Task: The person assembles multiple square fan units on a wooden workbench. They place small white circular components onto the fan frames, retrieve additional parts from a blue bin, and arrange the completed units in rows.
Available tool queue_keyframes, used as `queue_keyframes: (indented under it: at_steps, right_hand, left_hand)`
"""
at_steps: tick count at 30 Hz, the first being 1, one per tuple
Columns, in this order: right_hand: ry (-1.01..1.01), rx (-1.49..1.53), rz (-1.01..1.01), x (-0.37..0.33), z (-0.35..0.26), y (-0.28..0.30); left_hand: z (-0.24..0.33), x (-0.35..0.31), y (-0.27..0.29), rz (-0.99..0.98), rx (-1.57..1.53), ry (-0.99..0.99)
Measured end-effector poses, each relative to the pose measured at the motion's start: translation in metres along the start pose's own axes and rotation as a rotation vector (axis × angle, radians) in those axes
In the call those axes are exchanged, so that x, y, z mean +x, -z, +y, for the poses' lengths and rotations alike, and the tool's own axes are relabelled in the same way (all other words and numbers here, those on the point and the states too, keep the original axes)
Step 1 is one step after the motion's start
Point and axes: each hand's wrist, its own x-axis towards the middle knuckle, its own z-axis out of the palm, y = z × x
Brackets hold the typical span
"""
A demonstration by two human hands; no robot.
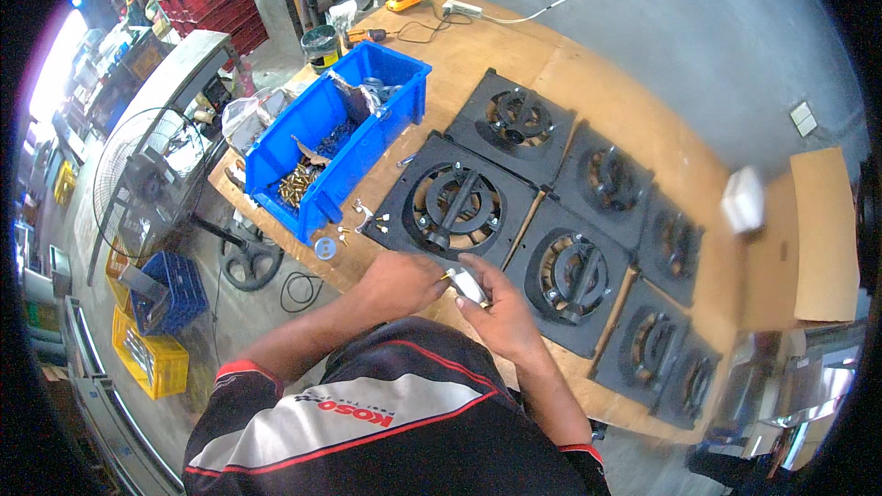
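Note:
Close in front of my body, over the near edge of the wooden table, my right hand [505, 314] is closed around a small white-and-silver part [469, 287]. My left hand [404, 281] meets it from the other side, its fingers pinched at a small brass-coloured fitting [447, 276] on the part's end. The left fingertips are partly hidden. Just beyond both hands lies a black square burner plate [390, 211] with a round slotted burner and a crossbar. Small white and brass pieces [382, 220] lie by its left corner, near a round blue-grey disc [325, 248].
Several more black burner plates [588, 329] cover the table's right part. A blue divided bin [372, 161] holds brass fittings [300, 184] and dark screws. Behind it sit a power drill [366, 35] and a power strip [462, 8]. A pedestal fan [152, 174] stands left; a blurred white block [742, 200] appears right.

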Motion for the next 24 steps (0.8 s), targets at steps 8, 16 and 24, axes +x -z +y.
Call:
queue_keyframes:
  at_steps: [8, 16, 24]
  right_hand:
    - [-0.08, 0.342, 0.016, 0.014, -0.042, 0.009]
    - [-0.038, 0.369, 0.03, 0.042, -0.055, -0.004]
    - [-0.047, 0.096, 0.087, 0.054, -0.048, -0.04]
  left_hand:
    - [0.001, 0.013, 0.021, -0.138, 0.006, -0.144]
    - [-0.013, 0.017, 0.048, -0.05, 0.059, -0.467]
    - [-0.059, 0.007, 0.062, 0.027, -0.294, -0.54]
